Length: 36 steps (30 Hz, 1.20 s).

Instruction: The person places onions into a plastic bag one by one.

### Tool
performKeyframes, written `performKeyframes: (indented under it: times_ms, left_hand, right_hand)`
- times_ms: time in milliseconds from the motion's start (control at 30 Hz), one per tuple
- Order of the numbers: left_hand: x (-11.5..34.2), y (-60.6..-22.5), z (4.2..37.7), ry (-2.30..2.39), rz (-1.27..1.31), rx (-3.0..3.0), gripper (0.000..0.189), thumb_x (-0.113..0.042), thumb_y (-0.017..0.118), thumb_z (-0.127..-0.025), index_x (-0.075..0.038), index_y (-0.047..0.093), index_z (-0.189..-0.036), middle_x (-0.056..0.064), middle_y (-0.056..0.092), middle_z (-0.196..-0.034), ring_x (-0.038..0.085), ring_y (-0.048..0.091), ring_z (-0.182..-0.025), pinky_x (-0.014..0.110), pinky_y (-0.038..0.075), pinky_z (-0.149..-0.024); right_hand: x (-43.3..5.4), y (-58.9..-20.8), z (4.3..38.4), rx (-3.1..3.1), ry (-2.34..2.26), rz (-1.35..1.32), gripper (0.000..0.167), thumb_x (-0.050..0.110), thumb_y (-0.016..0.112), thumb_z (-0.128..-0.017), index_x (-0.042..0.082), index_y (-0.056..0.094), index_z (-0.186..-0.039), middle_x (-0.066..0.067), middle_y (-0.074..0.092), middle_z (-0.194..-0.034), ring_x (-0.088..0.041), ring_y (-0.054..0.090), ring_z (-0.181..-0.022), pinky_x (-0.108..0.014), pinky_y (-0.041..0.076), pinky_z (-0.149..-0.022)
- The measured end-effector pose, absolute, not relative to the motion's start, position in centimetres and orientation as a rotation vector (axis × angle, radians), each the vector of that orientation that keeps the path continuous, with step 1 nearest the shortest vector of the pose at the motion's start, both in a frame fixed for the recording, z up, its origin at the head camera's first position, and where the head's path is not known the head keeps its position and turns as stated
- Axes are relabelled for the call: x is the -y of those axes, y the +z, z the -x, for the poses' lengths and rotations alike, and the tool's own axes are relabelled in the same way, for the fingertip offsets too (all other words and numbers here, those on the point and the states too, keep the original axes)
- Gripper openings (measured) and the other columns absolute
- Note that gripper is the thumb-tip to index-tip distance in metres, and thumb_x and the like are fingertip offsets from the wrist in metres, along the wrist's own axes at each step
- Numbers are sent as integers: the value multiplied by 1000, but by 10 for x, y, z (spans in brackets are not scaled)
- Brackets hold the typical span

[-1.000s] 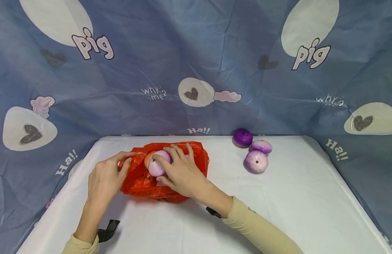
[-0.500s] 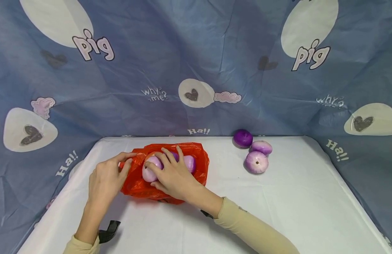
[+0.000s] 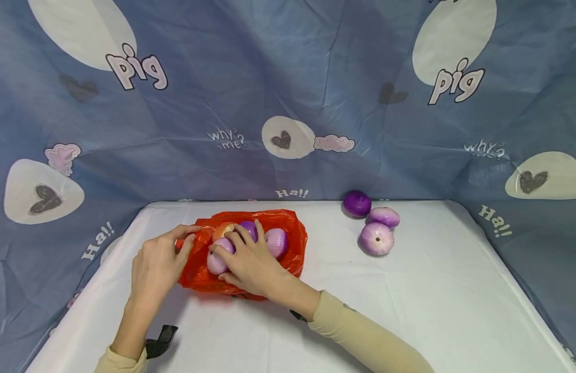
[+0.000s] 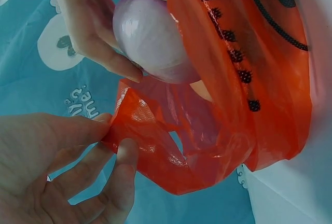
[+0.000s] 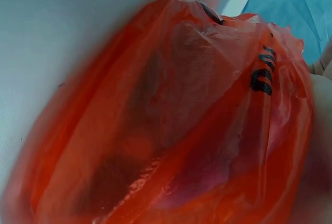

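Note:
A red plastic bag (image 3: 199, 274) lies with its mouth spread on the white table. My left hand (image 3: 155, 264) pinches the bag's left rim between thumb and fingers, as the left wrist view also shows. Inside the mouth, my right hand (image 3: 255, 264) grips a pale purple onion (image 3: 218, 261) at the bag's left side. Beside it in the bag sit an orange-brown onion (image 3: 221, 231), a dark purple onion (image 3: 249, 229) and another purple onion (image 3: 276, 242). In the right wrist view the bag's printed wall (image 5: 207, 105) covers most of the hand.
On the table (image 3: 432, 290) right of the bag, three onions stand together near the back edge: a dark purple one (image 3: 357, 203), a paler one (image 3: 384, 216) and a light one (image 3: 376, 239). A blue printed cloth (image 3: 288, 77) hangs behind the table.
My right hand has moved left and slightly down inside the bag with the pale purple onion, uncovering the dark purple and right-hand onions. My left hand stays on the bag's rim.

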<state>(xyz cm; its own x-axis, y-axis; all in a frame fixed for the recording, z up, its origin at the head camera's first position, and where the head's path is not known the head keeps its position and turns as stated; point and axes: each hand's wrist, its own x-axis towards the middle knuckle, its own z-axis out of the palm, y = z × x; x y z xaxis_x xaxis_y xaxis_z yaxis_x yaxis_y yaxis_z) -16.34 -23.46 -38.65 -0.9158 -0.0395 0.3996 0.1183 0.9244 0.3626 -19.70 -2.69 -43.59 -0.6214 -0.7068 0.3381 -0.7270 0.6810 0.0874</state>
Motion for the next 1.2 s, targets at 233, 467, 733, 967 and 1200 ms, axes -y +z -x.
performKeyframes:
  times_ms: [233,467,733,967,1200]
  left_hand:
    - [235,-386,163,-544,48,2686,24,-19,70,-104,-22,79,-126,3,55,-61,17,36,-47,32,28,-42]
    - [235,-387,163,-537,45,2683,23,-19,70,-104,-23,79,-125,2,49,-58,17,36,-47,31,27,-42]
    - [234,-387,164,-538,50,2680,23,-19,71,-103,-23,79,-125,3,57,-63,17,36,-48,32,28,-42]
    - [235,-387,164,-537,50,2671,23,-19,71,-103,-23,80,-124,5,63,-67,18,36,-48,32,27,-42]
    - [235,-386,163,-547,47,2672,23,-19,71,-103,-21,79,-125,11,73,-79,18,36,-49,32,28,-42]
  right_hand:
    - [27,-436,196,2545,47,-1119,64,60,74,-96,36,55,-152,-6,57,-148,-29,47,-150,-71,37,-122]
    - [26,-436,194,2558,8,-1131,57,58,71,-99,34,57,-148,-6,61,-148,-33,48,-152,-72,37,-123]
    - [25,-436,195,2552,3,-1124,54,56,72,-99,33,58,-146,-6,62,-147,-33,48,-152,-72,36,-122]
    - [23,-435,195,2573,13,-1116,53,57,69,-100,34,58,-147,-5,61,-149,-32,47,-152,-71,37,-123]
    - [18,-435,194,2579,21,-1081,54,63,61,-103,36,56,-150,-4,60,-151,-29,46,-153,-70,36,-123]
